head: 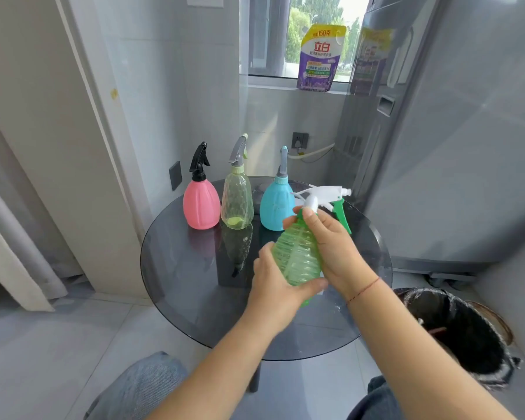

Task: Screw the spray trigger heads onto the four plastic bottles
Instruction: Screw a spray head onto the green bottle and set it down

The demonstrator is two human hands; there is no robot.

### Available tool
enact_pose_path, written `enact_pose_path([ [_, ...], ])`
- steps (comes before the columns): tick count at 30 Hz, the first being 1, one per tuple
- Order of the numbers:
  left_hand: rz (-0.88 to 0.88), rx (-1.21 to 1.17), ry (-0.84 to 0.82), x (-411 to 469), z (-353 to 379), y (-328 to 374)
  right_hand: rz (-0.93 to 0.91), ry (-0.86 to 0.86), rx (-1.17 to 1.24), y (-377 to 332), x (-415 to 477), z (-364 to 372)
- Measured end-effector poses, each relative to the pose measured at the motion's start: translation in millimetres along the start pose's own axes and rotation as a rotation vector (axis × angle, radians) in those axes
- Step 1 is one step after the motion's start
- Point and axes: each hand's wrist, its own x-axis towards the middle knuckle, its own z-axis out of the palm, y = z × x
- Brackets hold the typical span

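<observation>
A translucent green bottle is tilted above the round dark glass table. My left hand grips its base from below. My right hand wraps its neck, fingers at the collar of the white-and-green trigger head sitting on top. At the table's back stand three upright bottles with heads on: a pink bottle with a black trigger, a clear yellowish bottle with a grey trigger, and a blue bottle with a grey-blue trigger.
A grey refrigerator stands close on the right. A black-lined bin sits at the lower right by the table. A detergent pouch leans on the windowsill. A wall and curtain stand to the left; my knees are below the table edge.
</observation>
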Motion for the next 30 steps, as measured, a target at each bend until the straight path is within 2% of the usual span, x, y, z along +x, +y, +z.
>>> enact_pose_path([
  [1, 0.024, 0.075, 0.026, -1.9, 2.4, 0.8, -0.014, 0.019, 0.023, 1.4, -0.2, 0.1],
  [2, 0.016, 0.052, -0.018, -0.6, 1.6, 2.1, -0.024, 0.003, 0.039, -0.4, -0.8, -2.7],
  [3, -0.023, -0.076, -0.120, 3.1, -4.2, 3.6, -0.027, -0.040, 0.062, -3.7, -1.3, -6.7],
  [6, -0.210, -0.610, -0.597, 12.9, -32.1, 2.6, 0.006, -0.216, 0.245, -11.0, -2.4, -13.7],
  [9, -0.281, -0.816, -0.819, 12.7, -39.8, -9.0, 0.033, -0.331, 0.332, -11.2, -4.7, -10.6],
  [11, -0.214, -0.771, -0.776, 11.6, -34.5, -13.3, 0.026, -0.323, 0.253, -13.1, -5.0, -9.7],
  [12, -0.180, -0.700, -0.681, 11.0, -30.6, -11.9, 0.012, -0.273, 0.164, -14.1, -4.8, -8.9],
  [14, -0.118, -0.439, -0.292, 11.1, -21.1, -7.9, -0.022, -0.100, -0.031, -10.1, -3.9, -4.6],
  [16, -0.039, -0.046, 0.135, 11.0, -7.9, -5.0, -0.049, 0.107, -0.142, 0.1, -3.1, 5.0],
  [17, 0.015, 0.090, 0.240, 8.6, -0.4, -3.1, -0.061, 0.195, -0.169, 5.3, -3.1, 9.6],
  [18, 0.053, 0.146, 0.270, 5.9, 5.6, -2.8, -0.071, 0.249, -0.193, 7.9, -3.1, 12.4],
  [19, 0.053, 0.139, 0.238, 4.1, 7.9, -2.5, -0.079, 0.271, -0.209, 7.5, -3.3, 12.3],
  [21, -0.013, -0.048, 0.042, 7.4, -1.1, -2.8, -0.074, 0.227, -0.184, 0.7, -3.0, 4.8],
  [24, -0.140, -0.506, -0.401, 15.3, -31.6, -7.6, -0.010, 0.006, 0.049, -6.3, -2.6, -8.5],
  [26, -0.173, -0.584, -0.640, 16.2, -45.1, -12.7, 0.024, -0.125, 0.130, -5.7, -3.9, -9.4],
  [28, -0.177, -0.589, -0.720, 15.7, -47.1, -18.7, 0.036, -0.167, 0.112, -3.9, -5.4, -6.5],
  [30, -0.155, -0.505, -0.582, 13.3, -39.8, -19.6, 0.026, -0.107, 0.036, -2.2, -6.5, -4.3],
])
